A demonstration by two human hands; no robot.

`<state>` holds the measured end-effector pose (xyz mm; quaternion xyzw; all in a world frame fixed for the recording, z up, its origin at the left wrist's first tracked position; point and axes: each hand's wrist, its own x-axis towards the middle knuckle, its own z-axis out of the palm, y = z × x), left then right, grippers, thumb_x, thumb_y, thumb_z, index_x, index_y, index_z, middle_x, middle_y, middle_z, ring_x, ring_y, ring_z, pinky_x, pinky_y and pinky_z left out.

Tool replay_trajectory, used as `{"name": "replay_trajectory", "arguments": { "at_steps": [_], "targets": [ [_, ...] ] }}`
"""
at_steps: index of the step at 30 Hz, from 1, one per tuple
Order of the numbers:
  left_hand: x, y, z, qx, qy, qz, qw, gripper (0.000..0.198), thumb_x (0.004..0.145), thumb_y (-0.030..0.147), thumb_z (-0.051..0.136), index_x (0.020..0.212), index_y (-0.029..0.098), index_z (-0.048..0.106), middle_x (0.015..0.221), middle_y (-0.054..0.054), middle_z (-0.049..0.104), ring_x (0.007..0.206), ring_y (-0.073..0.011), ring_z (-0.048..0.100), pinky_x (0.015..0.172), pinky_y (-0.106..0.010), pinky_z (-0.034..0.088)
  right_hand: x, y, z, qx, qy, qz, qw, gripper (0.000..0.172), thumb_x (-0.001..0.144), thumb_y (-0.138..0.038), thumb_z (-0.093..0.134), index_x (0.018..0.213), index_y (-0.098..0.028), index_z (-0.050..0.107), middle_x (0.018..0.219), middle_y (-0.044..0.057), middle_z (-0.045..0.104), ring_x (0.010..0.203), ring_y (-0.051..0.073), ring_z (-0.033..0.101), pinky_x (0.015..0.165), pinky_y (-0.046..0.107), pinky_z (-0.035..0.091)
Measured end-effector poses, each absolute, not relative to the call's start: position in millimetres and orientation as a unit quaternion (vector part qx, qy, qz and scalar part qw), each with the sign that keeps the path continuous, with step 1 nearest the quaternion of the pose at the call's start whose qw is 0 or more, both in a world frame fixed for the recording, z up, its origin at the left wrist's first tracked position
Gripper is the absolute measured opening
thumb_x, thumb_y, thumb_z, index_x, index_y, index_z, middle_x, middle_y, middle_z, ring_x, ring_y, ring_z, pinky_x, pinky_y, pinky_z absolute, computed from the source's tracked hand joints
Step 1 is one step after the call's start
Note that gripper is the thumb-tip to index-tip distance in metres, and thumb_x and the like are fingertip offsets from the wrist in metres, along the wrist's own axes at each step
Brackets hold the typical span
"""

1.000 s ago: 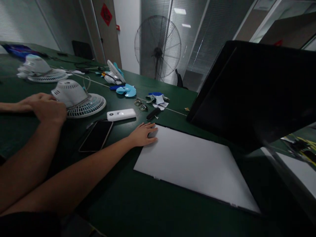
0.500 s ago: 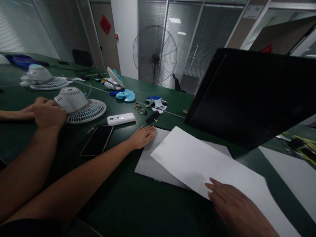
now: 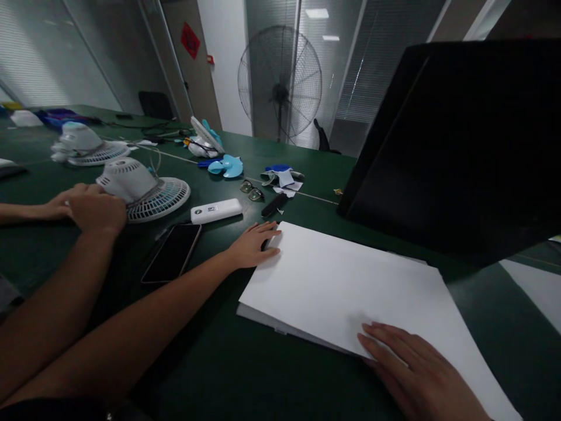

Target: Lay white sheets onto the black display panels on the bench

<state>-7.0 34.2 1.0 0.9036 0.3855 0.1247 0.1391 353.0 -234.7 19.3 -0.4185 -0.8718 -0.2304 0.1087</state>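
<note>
A large white sheet (image 3: 342, 280) lies on a thin white panel (image 3: 258, 314) on the green table (image 3: 210, 362). My left hand (image 3: 253, 242) rests flat at the sheet's far left corner, fingers stretched out, holding nothing. At the near edge of the sheet my right hand (image 3: 416, 374) lies flat with its fingers spread, pressing on the paper. A big black panel (image 3: 460, 152) stands tilted just behind the sheet on the right.
Left of my left hand lie a dark phone (image 3: 172, 251), a white power bank (image 3: 216, 210), a black marker (image 3: 274, 204) and glasses (image 3: 250, 189). Another person's hands (image 3: 94, 207) rest by a white fan housing (image 3: 140, 187). Fan parts and a blue blade (image 3: 225, 166) lie farther back.
My right hand came into view with the white sheet and slid it left until it covers the panel. My left hand stayed at the far left corner.
</note>
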Motion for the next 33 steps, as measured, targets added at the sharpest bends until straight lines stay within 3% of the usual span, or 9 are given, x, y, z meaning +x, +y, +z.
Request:
{"name": "replay_trajectory", "arguments": {
  "at_steps": [5,12,18,22,25,33],
  "targets": [
    [-6.8,34.3,-1.5,0.907,0.385,0.121,0.125,0.070,0.101,0.057,0.055,0.160,0.022,0.046,0.173,-0.014,0.031,0.160,-0.0338,0.030,0.131,-0.058,0.019,361.5,-235.7,12.9,-0.418,-0.881,-0.182,0.125,0.038,0.110,-0.032,0.043,0.136,-0.030,0.071,0.139,0.002,0.065,0.112,0.022,0.071,0.082,0.037,0.066],
    [-6.9,31.9,-0.9,0.912,0.381,0.101,0.109,0.066,0.101,0.053,0.056,0.160,0.023,0.048,0.174,-0.014,0.029,0.160,-0.0337,0.028,0.130,-0.059,0.017,365.2,-234.4,12.4,-0.432,-0.876,-0.142,0.158,0.037,0.110,-0.046,0.047,0.134,-0.034,0.072,0.143,0.000,0.063,0.116,0.022,0.069,0.085,0.036,0.066],
    [-4.4,29.6,0.9,0.906,0.391,0.116,0.112,0.073,0.101,0.058,0.055,0.162,0.020,0.043,0.173,-0.016,0.030,0.160,-0.0346,0.030,0.130,-0.058,0.019,358.7,-236.1,6.5,-0.493,-0.852,-0.116,0.133,0.063,0.106,-0.058,0.050,0.163,-0.034,0.043,0.158,0.005,0.048,0.127,0.032,0.063,0.088,0.047,0.067],
    [-3.5,30.0,0.1,0.896,0.404,0.137,0.122,0.074,0.102,0.063,0.052,0.159,0.016,0.046,0.170,-0.018,0.037,0.157,-0.0345,0.036,0.130,-0.056,0.022,357.4,-237.6,1.7,-0.512,-0.846,-0.110,0.102,0.075,0.102,-0.057,0.056,0.169,-0.033,0.030,0.164,0.006,0.039,0.133,0.036,0.058,0.093,0.056,0.064],
    [-3.9,30.9,-0.6,0.902,0.391,0.135,0.124,0.067,0.104,0.062,0.049,0.153,0.017,0.055,0.169,-0.017,0.038,0.157,-0.0340,0.036,0.130,-0.056,0.023,359.6,-238.6,-3.1,-0.522,-0.841,-0.109,0.091,0.071,0.103,-0.056,0.055,0.167,-0.035,0.032,0.166,0.004,0.035,0.136,0.036,0.056,0.095,0.059,0.063],
    [-5.6,32.2,-2.5,0.904,0.391,0.136,0.112,0.068,0.098,0.059,0.059,0.152,0.017,0.056,0.169,-0.018,0.037,0.157,-0.0346,0.037,0.129,-0.059,0.023,357.6,-238.0,-0.2,-0.504,-0.850,-0.134,0.081,0.064,0.108,-0.052,0.046,0.168,-0.036,0.030,0.164,0.002,0.039,0.135,0.031,0.057,0.098,0.052,0.062]
  ]
}}
